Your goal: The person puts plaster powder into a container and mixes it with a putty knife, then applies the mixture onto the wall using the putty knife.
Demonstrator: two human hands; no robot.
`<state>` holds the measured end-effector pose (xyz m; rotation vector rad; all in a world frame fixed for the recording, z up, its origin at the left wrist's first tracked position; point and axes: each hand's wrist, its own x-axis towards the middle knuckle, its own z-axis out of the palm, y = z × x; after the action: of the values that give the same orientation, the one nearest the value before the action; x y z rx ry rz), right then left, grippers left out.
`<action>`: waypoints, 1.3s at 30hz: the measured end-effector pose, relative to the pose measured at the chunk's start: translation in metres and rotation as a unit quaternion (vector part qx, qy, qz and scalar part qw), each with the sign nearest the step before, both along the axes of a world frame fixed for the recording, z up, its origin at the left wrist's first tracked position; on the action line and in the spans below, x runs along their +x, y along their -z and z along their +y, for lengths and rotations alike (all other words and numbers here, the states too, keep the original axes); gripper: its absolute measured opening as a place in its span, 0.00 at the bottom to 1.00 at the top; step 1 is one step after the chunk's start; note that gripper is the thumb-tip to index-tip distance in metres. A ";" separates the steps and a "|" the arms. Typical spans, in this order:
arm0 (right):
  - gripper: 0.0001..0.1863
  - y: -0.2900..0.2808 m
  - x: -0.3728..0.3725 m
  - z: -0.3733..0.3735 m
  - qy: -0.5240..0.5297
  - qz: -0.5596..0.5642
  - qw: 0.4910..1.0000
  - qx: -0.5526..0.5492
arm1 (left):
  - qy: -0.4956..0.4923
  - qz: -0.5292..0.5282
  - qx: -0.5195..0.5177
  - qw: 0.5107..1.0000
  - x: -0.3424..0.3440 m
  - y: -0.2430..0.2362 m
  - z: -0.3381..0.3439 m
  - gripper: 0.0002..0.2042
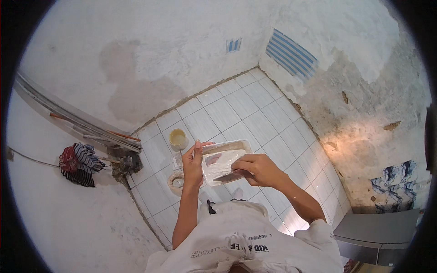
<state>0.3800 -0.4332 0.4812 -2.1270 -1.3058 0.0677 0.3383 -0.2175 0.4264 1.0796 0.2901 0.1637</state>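
Note:
My left hand (192,167) grips the left side of a shallow white rectangular tub (243,145), its thumb along the rim. Wet white paste (217,164) coats the inside of the tub. Over the near right part of it, my right hand (260,170) is closed on a scraper, whose flat dark blade (224,178) reaches into the paste. The fingers hide most of the scraper's handle. Below the tub, my feet show in part on the tiled floor (236,111).
A container of yellowish liquid (178,137) stands on the floor beyond my left hand. A round pale bucket (174,183) is beside my left forearm. Cloths (79,164) hang at the left wall near long pipes (77,117). A grey cabinet (378,227) stands at lower right.

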 end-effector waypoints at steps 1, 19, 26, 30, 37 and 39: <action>0.13 -0.001 0.001 -0.003 0.001 0.000 1.000 0.001 | 0.001 0.000 0.001 1.000 0.001 0.001 -0.003 0.25; 0.16 -0.003 0.019 -0.025 0.054 0.029 0.991 0.121 | 0.027 0.003 0.014 1.000 0.015 0.001 -0.033 0.25; 0.19 -0.008 0.029 -0.033 0.070 -0.005 0.995 0.070 | 0.022 0.008 0.013 1.000 0.015 -0.002 -0.035 0.25; 0.18 -0.005 0.021 -0.031 0.078 -0.028 0.996 0.026 | 0.005 -0.028 0.010 1.000 0.017 0.001 -0.037 0.25; 0.17 -0.023 0.024 -0.033 0.110 -0.023 0.990 0.089 | -0.005 0.002 0.039 0.999 0.017 0.002 -0.037 0.25; 0.17 -0.013 0.023 -0.027 0.098 -0.048 0.992 0.068 | -0.021 -0.019 0.026 0.999 0.017 -0.003 -0.036 0.25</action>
<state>0.4029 -0.4605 0.4939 -2.1514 -1.1139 -0.2022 0.3551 -0.2538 0.4291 1.1201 0.2754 0.2306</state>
